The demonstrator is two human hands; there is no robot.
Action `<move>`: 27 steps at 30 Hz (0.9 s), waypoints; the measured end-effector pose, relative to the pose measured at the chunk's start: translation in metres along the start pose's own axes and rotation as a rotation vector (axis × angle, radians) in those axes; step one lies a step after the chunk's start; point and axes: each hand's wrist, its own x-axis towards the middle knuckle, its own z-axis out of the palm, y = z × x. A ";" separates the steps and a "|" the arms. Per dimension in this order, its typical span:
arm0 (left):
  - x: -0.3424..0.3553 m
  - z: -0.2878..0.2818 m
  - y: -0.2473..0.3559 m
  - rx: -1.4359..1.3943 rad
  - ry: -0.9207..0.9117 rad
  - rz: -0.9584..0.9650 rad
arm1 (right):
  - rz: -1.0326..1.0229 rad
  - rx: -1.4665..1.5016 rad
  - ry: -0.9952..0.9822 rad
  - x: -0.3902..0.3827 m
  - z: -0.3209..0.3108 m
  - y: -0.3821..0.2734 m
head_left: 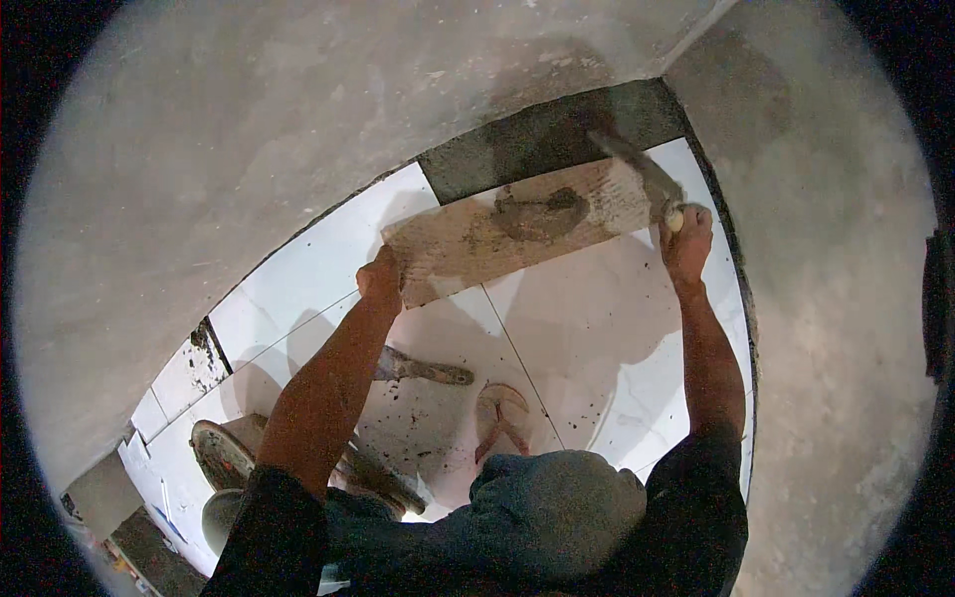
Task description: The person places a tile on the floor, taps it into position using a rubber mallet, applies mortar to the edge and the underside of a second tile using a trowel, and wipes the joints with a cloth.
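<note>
My left hand [381, 279] grips the left end of a rectangular tile [517, 231], held back side up, with a dark lump of mortar [542, 211] on it. My right hand [686, 234] holds a trowel [645, 177] by its pale handle at the tile's right end, the blade lying over the tile's upper right corner. Beyond the tile a dark grey mortar bed [552, 134] fills the untiled strip at the foot of the wall.
White floor tiles [587, 328] cover the floor below. A second trowel [423, 370] lies on them beside my sandalled foot [500, 418]. A round pan [221, 453] sits at lower left. Grey plastered walls [249, 129] enclose the corner on the left and right.
</note>
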 end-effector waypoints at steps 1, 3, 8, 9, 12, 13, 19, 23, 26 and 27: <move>0.019 -0.004 -0.008 0.054 0.056 0.033 | -0.006 0.008 0.004 0.009 0.005 0.000; 0.033 -0.002 -0.015 0.116 0.103 0.065 | -0.069 0.217 0.149 0.023 0.015 0.008; 0.027 -0.004 -0.014 0.193 0.113 0.154 | 0.226 0.414 -0.101 0.047 0.025 -0.009; 0.013 0.003 -0.007 0.108 0.132 0.117 | 0.274 0.357 -0.099 0.048 0.023 -0.013; -0.015 0.007 0.008 0.023 0.050 -0.015 | 0.297 0.399 -0.078 0.049 0.022 -0.011; -0.015 0.004 0.009 0.206 -0.013 0.081 | 0.282 0.495 -0.065 0.050 0.027 -0.006; 0.037 -0.025 -0.005 0.307 -0.347 0.221 | 0.324 0.461 -0.151 0.062 0.026 -0.025; -0.010 -0.016 0.003 -0.500 -0.641 -0.158 | 0.318 0.458 -0.169 0.052 0.025 -0.010; 0.005 -0.023 -0.011 -0.410 -0.588 0.040 | 0.236 0.541 -0.022 0.041 0.027 -0.017; 0.002 -0.022 -0.012 -0.409 -0.589 0.037 | 0.174 0.531 0.005 0.033 0.028 -0.012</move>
